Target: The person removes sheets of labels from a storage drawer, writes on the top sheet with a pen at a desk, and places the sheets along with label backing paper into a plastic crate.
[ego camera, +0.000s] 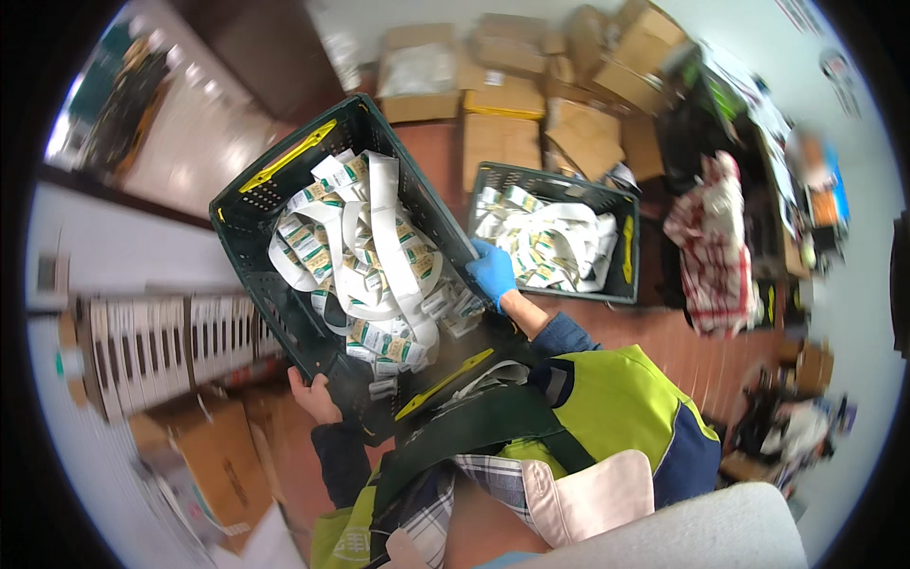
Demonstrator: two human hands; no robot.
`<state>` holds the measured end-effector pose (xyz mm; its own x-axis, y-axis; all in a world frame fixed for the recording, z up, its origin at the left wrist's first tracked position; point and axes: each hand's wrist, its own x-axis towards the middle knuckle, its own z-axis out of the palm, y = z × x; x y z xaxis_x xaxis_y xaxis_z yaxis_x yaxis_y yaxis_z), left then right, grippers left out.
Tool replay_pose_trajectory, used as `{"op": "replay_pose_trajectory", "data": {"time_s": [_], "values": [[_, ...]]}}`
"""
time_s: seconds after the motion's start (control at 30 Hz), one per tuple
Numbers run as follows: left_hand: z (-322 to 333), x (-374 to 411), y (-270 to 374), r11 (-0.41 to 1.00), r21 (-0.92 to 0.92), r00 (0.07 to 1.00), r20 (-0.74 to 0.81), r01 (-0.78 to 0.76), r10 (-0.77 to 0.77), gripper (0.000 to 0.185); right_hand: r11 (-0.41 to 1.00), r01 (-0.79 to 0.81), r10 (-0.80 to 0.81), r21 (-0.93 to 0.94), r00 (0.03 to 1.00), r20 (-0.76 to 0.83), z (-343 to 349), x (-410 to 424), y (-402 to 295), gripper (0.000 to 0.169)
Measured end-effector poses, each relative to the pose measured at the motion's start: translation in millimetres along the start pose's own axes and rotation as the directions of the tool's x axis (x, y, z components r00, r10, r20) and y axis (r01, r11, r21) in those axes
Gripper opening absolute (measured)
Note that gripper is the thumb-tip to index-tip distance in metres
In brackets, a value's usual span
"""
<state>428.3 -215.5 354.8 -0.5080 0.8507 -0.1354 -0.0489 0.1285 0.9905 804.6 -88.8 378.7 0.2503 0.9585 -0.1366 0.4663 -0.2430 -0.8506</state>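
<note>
Both hands carry a dark green plastic crate (245,245) with yellow handles, tilted in front of my body. My left hand (315,395), bare, grips its lower left edge. My right hand (493,272), in a blue glove, grips the long right rim. Inside the crate lie long loops of white strip (387,227) and many small white, green and tan printed packets (306,247). Some packets near the right side look blurred. Beyond my right hand, a second green crate (554,176) with yellow handles stands on the floor, with similar strips and packets in it.
Cardboard boxes (503,139) stand along the far wall. A red-and-white cloth bundle (714,256) lies at the right, beside a cluttered table. At the left are stacked white slotted items (142,348) and an upright brown carton (224,462). A doorway opens at the upper left.
</note>
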Motion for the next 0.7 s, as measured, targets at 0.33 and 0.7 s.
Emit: {"op": "replay_pose_trajectory", "data": {"time_s": [0.33, 0.7], "values": [[155.8, 119.7, 56.8, 0.998, -0.050, 0.800, 0.596, -0.043, 0.064, 0.026, 0.981, -0.192, 0.160, -0.002, 0.825, -0.542, -98.7, -42.2, 36.2, 0.029], [318.5, 72.4, 5.6, 0.924, 0.320, 0.762, 0.645, -0.209, -0.051, 0.025, 0.894, -0.446, 0.344, -0.037, 0.739, -0.579, -212.2, -37.9, 138.5, 0.047]]}}
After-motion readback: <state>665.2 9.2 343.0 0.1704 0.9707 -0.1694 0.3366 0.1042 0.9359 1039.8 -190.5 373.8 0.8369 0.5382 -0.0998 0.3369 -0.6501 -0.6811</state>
